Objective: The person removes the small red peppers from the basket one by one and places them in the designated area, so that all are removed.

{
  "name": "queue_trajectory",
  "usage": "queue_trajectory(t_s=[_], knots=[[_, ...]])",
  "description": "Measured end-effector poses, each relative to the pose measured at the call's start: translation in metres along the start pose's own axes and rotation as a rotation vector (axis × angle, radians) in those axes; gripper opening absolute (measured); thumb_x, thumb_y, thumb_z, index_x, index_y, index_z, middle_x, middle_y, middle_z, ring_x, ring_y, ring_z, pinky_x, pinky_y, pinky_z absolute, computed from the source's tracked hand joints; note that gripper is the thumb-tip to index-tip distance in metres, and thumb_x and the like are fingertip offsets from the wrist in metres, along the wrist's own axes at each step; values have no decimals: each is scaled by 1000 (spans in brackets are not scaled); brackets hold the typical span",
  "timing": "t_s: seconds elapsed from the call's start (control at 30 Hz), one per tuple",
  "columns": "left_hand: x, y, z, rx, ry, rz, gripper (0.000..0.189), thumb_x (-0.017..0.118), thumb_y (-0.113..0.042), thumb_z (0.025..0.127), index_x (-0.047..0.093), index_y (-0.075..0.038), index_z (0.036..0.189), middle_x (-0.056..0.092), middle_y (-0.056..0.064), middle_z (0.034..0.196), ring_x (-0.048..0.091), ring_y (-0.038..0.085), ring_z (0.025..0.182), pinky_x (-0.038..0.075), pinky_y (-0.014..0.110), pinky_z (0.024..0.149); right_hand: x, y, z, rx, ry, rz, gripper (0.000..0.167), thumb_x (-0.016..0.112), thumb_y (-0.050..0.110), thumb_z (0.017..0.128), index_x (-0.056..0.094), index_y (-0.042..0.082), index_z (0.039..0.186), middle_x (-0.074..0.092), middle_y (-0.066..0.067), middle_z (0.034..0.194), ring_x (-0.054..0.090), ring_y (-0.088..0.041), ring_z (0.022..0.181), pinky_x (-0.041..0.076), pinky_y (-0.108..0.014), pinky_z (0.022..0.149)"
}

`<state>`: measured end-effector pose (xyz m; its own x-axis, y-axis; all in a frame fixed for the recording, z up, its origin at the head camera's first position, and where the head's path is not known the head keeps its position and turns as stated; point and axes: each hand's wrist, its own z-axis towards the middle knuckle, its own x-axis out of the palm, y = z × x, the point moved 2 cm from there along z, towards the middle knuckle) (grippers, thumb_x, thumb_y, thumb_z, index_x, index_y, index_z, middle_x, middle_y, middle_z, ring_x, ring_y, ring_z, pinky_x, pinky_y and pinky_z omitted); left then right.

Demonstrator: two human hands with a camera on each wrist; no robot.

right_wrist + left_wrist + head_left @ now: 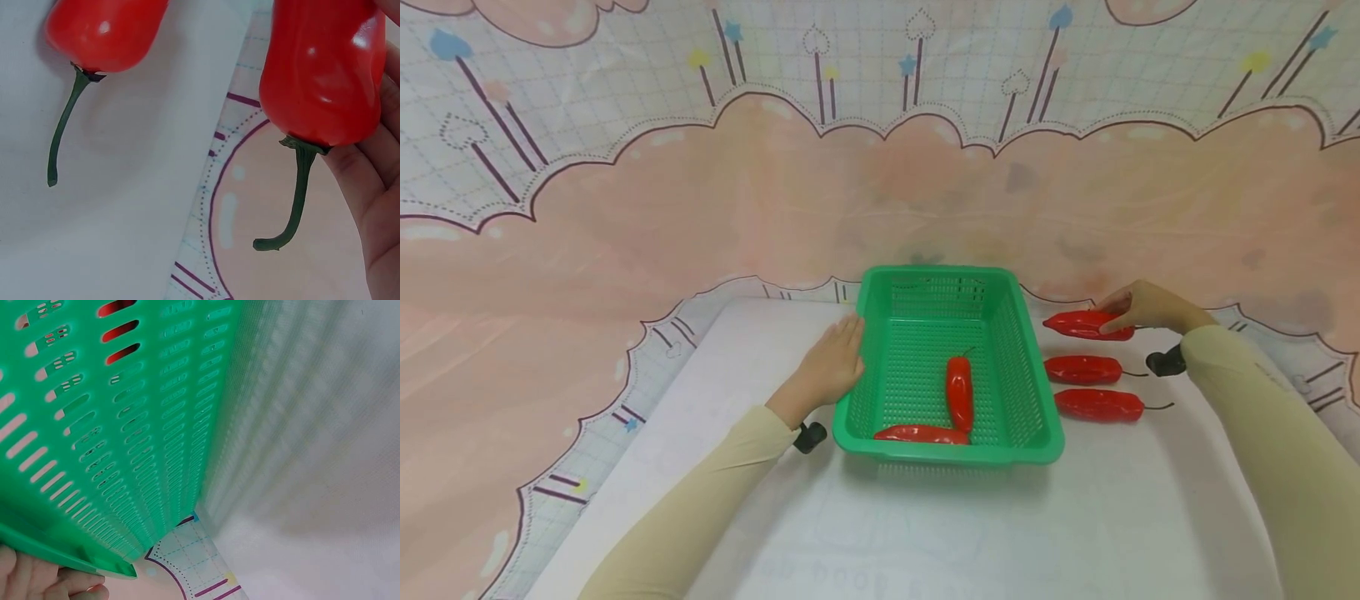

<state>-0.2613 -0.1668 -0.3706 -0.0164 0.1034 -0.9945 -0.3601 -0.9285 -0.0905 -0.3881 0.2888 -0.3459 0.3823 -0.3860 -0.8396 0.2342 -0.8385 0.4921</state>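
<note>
My left hand [827,362] rests against the left rim of a green plastic basket [1041,400], fingers extended along it. In the left wrist view, those fingertips [78,584] touch the rim's outer edge. To the right of the basket, my right hand [1157,307] grips the farthest red pepper [1078,323] between thumb and fingers. Its green stem [300,187] points away from the basket. Two more long red peppers lie nearer me, a middle one [1082,368] and a near one [1097,405]. Inside the basket are an upright-lying pepper [958,392] and a crosswise one [910,432], partly hidden by the front rim.
Everything stands on a white tabletop [925,542]. A patterned pink and white cloth [820,208] rises behind the table and shows along its sides. Small black devices are worn at the left wrist [809,437] and the right wrist [1167,362].
</note>
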Motion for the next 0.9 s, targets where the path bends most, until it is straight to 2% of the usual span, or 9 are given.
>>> queue_trajectory(t_s=[0.37, 0.9], knots=[[-1, -1, 0, -6, 14, -5, 60, 28, -18, 93, 18, 11, 145, 19, 27, 153, 15, 36, 145, 15, 43, 121, 8, -5, 2, 0, 4, 19, 55, 75, 26, 79, 59, -6, 121, 68, -22, 108, 66, -17, 85, 58, -43, 81], [-1, 0, 0, 1, 27, -8, 60, 27, -18, 94, 17, 11, 145, 18, 26, 154, 14, 36, 145, 14, 43, 121, 20, -32, 8, 24, 19, 25, 56, 74, 28, 79, 60, -5, 121, 66, -22, 111, 65, -19, 89, 57, -47, 83]])
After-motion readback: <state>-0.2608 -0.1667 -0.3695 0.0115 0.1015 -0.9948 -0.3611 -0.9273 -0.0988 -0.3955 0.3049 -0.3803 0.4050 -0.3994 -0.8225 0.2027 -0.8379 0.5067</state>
